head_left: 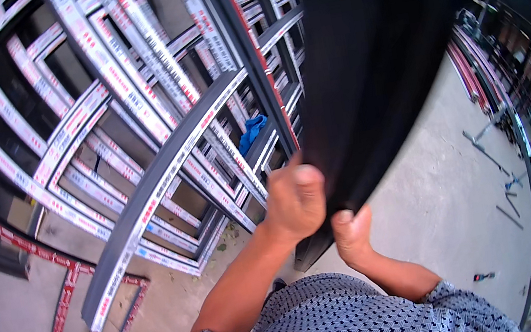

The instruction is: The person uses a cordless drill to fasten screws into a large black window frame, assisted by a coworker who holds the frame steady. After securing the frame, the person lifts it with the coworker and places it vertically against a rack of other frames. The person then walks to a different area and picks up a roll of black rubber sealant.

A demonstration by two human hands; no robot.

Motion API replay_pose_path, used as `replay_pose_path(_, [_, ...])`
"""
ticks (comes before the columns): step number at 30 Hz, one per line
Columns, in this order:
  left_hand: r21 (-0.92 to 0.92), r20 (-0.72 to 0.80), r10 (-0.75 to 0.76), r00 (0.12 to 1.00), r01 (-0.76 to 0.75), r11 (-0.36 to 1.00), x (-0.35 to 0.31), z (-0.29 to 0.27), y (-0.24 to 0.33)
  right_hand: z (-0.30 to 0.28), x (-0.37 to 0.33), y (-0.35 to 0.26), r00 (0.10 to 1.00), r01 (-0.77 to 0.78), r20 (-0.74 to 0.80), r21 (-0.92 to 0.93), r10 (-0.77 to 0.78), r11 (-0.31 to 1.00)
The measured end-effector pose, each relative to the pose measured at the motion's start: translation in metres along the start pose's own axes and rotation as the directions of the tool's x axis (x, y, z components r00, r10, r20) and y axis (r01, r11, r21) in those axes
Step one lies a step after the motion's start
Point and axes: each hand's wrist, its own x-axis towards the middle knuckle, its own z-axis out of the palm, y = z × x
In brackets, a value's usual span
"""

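A long, broad black profile (pixel 378 44) rises from near my body to the top of the view, close up and partly smeared. My left hand (pixel 294 196) is closed on its left edge, thumb uppermost and fingers mostly hidden. Lower down, my right hand (pixel 354 235) grips its right side near the bottom end, with the fingers out of sight behind it. Just beyond my left hand, a narrow dark bar with a red-marked edge (pixel 259 62) stands beside the profile. To the left, a grey bar with a white printed film (pixel 165 189) slants outward.
Many film-wrapped window frames (pixel 118 71) lean stacked at the left, with a blue cloth (pixel 252 133) among them. A red-taped frame (pixel 63 316) stands at lower left. Racks of long profiles (pixel 474 77) line the right side. A small dark object (pixel 484 276) lies on the concrete floor (pixel 425 210).
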Motion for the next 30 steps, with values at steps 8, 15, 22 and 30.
replay_pose_path(8, [-0.28, -0.202, -0.285, 0.937, 0.223, 0.934, -0.015, -0.066, -0.077, 0.061, 0.01, 0.016, 0.974, -0.098, 0.159, -0.333, 0.158, 0.938])
replay_pose_path(15, [-0.134, -0.428, -0.451, 0.783, 0.439, 0.889, -0.005, -0.103, -0.083, 0.104, 0.017, 0.027, 0.939, -0.113, 0.279, -0.305, 0.203, 0.946])
replay_pose_path(22, [0.045, -0.576, -0.426, 0.698, 0.547, 0.836, 0.003, -0.127, -0.069, 0.144, 0.029, 0.038, 0.929, -0.06, 0.339, -0.259, 0.149, 0.964])
replay_pose_path(30, [0.309, -0.515, -0.433, 0.74, 0.631, 0.711, -0.118, -0.134, -0.081, 0.173, 0.038, 0.049, 0.901, -0.026, 0.409, -0.277, 0.142, 0.961])
